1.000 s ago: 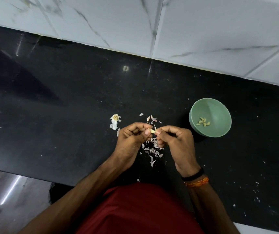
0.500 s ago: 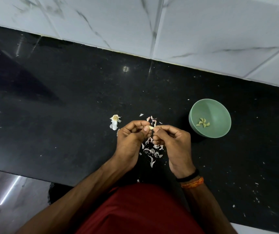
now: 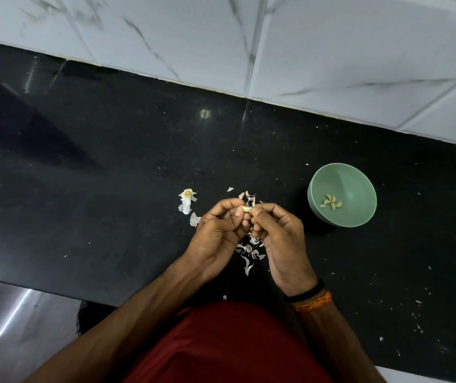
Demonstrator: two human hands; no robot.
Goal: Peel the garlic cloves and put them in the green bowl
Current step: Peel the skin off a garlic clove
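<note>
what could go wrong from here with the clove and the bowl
The garlic clove is pinched only at the fingertips of the left hand and right hand, so it could slip onto the counter among the peels. The green bowl sits off to the right, so a toss might miss.

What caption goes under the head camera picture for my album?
Both hands, left hand and right hand, pinch one garlic clove above peel scraps, near the green bowl.
</note>
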